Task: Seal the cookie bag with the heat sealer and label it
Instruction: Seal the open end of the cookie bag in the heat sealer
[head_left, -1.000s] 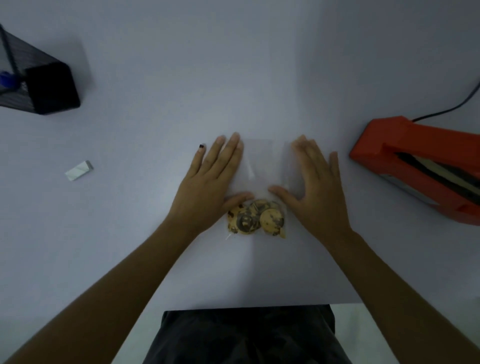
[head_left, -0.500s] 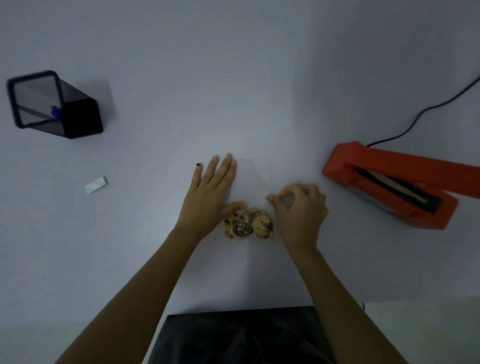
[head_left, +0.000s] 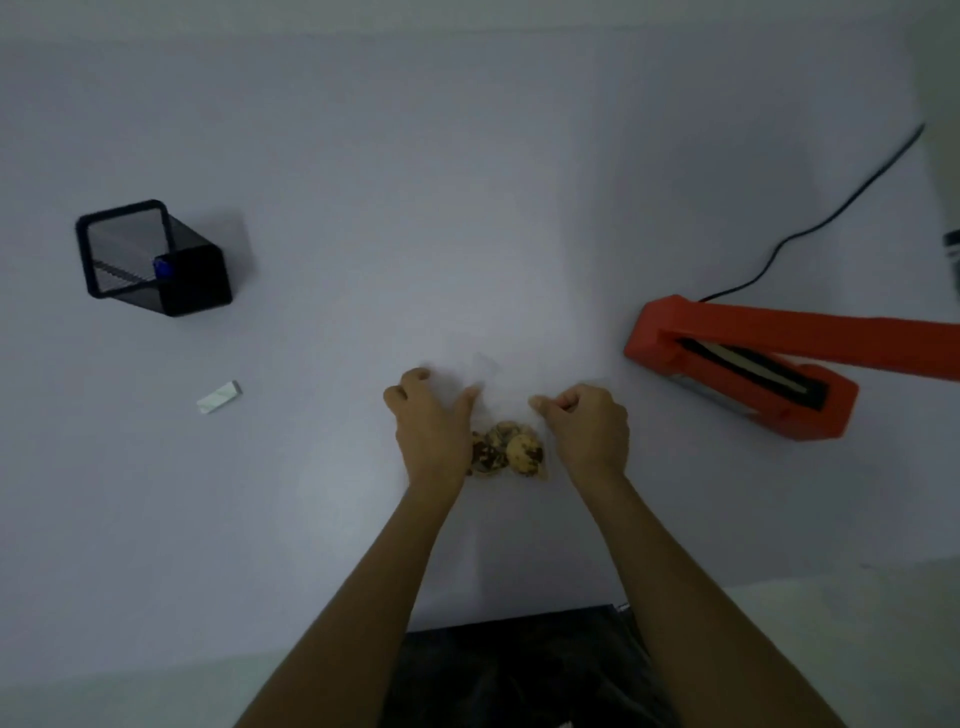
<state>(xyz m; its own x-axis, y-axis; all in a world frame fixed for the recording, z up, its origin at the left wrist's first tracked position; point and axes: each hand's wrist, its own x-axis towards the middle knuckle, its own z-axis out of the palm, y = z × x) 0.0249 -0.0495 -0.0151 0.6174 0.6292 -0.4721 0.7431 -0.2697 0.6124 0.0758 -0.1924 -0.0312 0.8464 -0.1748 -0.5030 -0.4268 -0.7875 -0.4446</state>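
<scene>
Head view: both hands, left (head_left: 434, 434) and right (head_left: 589, 434), pinch the unsealed clear plastic cookie bag (head_left: 506, 415); orange heat sealer (head_left: 737, 364) untouched, sealing and labelling remain.

we see an orange-red sealer (head_left: 748, 364) at 3 o'clock, black mesh holder (head_left: 156, 260) at 10, white label (head_left: 219, 397) at 9, golden dark-flecked cookies (head_left: 506, 447), clear bag (head_left: 493, 384).

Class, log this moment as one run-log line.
stage: pre-seal | left hand: grips clear plastic cookie bag | right hand: pinches bag | orange heat sealer: open, untouched | white label: unused
</scene>
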